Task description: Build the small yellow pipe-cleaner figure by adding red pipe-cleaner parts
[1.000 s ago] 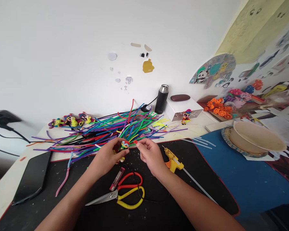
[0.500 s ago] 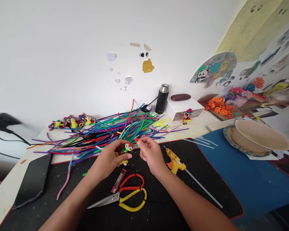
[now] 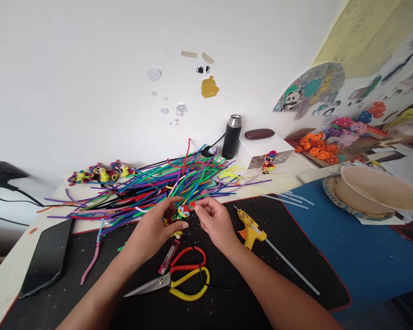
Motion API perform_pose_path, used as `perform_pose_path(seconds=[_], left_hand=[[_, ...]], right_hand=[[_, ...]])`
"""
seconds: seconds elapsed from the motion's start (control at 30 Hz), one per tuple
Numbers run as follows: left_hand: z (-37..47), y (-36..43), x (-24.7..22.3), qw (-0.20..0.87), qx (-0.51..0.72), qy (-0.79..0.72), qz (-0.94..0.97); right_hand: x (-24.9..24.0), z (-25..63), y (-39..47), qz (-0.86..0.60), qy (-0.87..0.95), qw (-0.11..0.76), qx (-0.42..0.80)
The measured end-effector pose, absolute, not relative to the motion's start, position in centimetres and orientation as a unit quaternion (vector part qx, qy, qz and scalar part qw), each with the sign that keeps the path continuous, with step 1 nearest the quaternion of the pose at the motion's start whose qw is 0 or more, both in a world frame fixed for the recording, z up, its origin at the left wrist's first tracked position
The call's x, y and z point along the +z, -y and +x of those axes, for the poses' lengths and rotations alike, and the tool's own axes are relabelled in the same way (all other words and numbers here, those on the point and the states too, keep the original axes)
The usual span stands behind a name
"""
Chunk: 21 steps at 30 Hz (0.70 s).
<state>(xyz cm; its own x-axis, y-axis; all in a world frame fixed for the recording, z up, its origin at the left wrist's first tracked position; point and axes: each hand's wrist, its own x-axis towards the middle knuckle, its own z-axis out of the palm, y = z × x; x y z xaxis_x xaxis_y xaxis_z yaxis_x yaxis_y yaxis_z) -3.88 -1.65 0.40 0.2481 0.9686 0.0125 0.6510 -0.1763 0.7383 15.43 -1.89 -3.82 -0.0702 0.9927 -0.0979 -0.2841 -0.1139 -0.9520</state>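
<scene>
My left hand (image 3: 158,227) holds a small colourful figure (image 3: 183,211) with a red, white and blue top between thumb and fingers. Close to its right, my right hand (image 3: 216,224) pinches a small red piece (image 3: 192,204) at the fingertips; whether the piece touches the figure is too small to tell. Below the hands lie scissors (image 3: 189,284) with one red and one yellow handle, and a narrow pink box (image 3: 169,257). A yellow glue gun (image 3: 251,228) with a clear stick rests to the right of my right hand.
Many pipe cleaners (image 3: 151,185) are heaped behind the hands. A phone (image 3: 48,259) lies at the left. Finished figures (image 3: 101,174) lie at the back left, and one (image 3: 269,162) stands near a white box (image 3: 261,145). A black bottle (image 3: 231,137) and a bowl (image 3: 375,192) are further right.
The red piece in my right hand has moved slightly left and down, nearer the figure. The camera view has shifted a little.
</scene>
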Motion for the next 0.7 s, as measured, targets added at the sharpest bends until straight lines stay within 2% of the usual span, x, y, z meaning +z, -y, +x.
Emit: perform_pose_path(seconds=[0.7], left_hand=[[-3.19, 2.09, 0.63, 0.280, 0.226, -0.512, 0.780]], right_hand=[[-3.89, 15.78, 2.05, -0.477, 0.490, 0.505, 0.527]])
